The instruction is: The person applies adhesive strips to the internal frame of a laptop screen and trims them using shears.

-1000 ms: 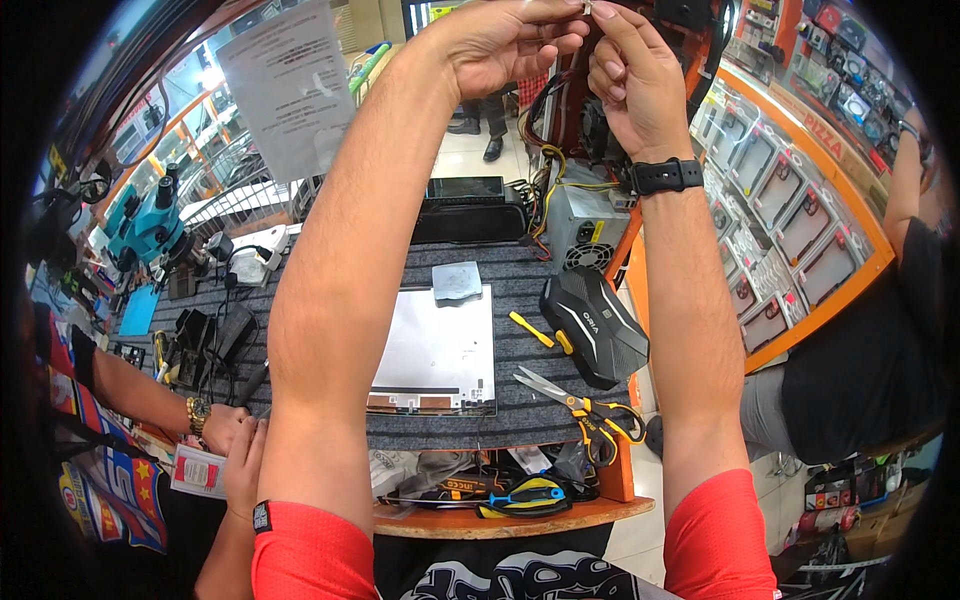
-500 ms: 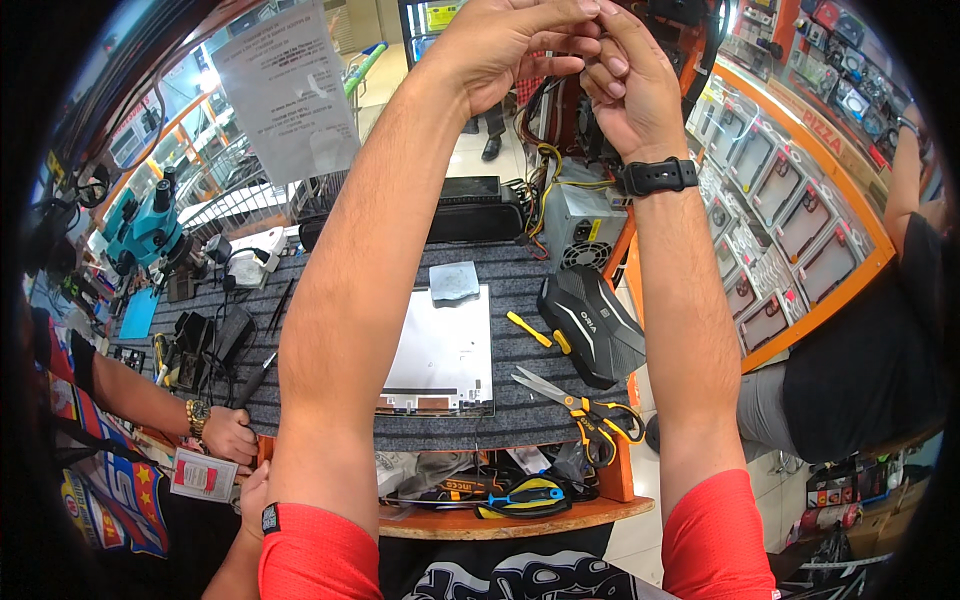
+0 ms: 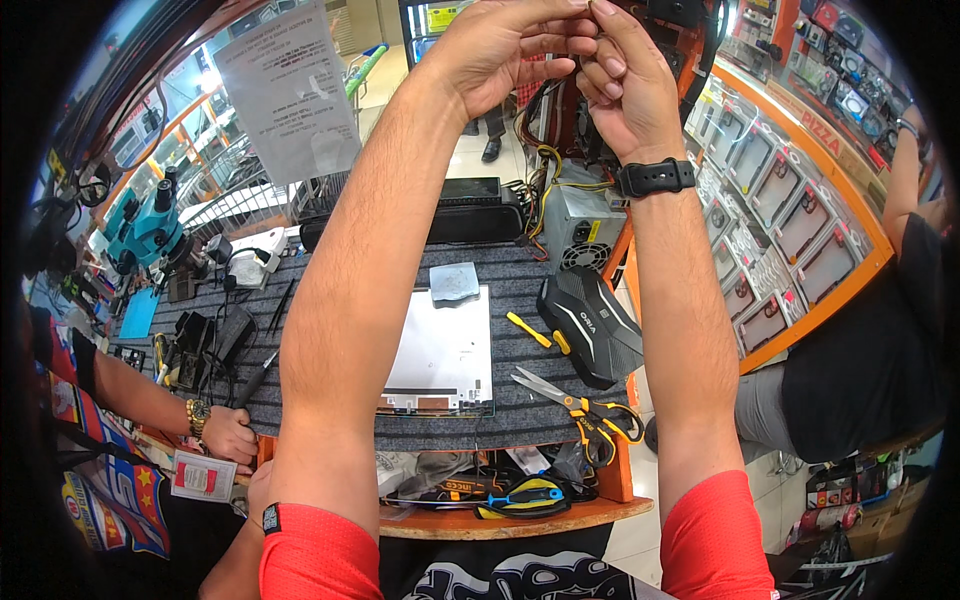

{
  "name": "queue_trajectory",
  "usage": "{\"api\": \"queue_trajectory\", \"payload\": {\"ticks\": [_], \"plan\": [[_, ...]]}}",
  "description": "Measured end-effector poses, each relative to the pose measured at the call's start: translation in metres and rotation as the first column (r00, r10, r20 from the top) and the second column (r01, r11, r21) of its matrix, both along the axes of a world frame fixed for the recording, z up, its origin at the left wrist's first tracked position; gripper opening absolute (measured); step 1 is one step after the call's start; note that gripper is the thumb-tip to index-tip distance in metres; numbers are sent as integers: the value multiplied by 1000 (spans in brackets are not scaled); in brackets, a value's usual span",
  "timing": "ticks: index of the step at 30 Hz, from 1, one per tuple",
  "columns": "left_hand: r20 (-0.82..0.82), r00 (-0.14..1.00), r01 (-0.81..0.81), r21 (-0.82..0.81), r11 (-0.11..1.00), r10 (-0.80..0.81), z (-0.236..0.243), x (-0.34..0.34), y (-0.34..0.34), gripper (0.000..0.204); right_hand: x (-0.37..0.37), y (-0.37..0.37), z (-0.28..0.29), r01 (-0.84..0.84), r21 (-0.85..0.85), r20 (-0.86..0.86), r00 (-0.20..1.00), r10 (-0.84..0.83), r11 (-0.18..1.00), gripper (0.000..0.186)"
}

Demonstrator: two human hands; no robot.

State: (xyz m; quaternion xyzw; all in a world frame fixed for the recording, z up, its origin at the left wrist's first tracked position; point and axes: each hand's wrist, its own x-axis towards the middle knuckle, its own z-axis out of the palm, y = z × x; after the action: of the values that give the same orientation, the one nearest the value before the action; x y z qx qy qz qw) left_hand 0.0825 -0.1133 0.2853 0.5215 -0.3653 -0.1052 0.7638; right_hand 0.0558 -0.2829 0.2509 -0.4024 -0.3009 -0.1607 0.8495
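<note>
Both of my arms reach up to the top of the picture. My left hand (image 3: 500,55) and my right hand (image 3: 640,95) meet at the fingertips, thumbs and forefingers pinched together. Whatever lies in that pinch is too small to make out. My left hand's other fingers are loosely bent, and the right's are curled in. Below, on the ribbed grey mat (image 3: 455,432), lies a flat white panel (image 3: 437,340) with a dark strip along its near edge, partly hidden by my left forearm. A pale blue-grey pad (image 3: 455,282) rests on its far end.
Orange-black scissors (image 3: 590,408), a yellow tool (image 3: 530,328) and a black angular case (image 3: 592,325) lie right of the panel. A power supply (image 3: 580,222) stands behind. At left are a teal microscope (image 3: 145,232) and another person's hand (image 3: 228,435). A case display (image 3: 780,200) stands right.
My hands have shifted very slightly, the fingertips still together. The other person's lower hand at the left has drawn back a little behind my arm. The things on the mat have not moved.
</note>
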Motion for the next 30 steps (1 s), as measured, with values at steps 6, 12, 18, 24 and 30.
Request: {"api": "queue_trajectory", "payload": {"ticks": [6,12,18,24,30], "plan": [[39,997,-72,7,997,71,-3,-2,-4,19,0,0,-1,-23,-18,9,1000,23,1000,18],[352,870,-392,71,917,345,-1,1,-6,17,-5,-4,-1,12,-72,-1,1000,-12,997,16],[825,-130,-718,-461,522,550,5,-3,-2,13,-9,0,-6,39,-57,-48,998,-42,998,15],[784,-530,-564,-610,557,322,22,7,9,12,-9,3,-8,27,-70,-72,997,-32,997,19],[760,-622,-572,-604,555,186,36,18,13,13,0,7,-6,6,28,-155,988,-2,1000,26]]}}
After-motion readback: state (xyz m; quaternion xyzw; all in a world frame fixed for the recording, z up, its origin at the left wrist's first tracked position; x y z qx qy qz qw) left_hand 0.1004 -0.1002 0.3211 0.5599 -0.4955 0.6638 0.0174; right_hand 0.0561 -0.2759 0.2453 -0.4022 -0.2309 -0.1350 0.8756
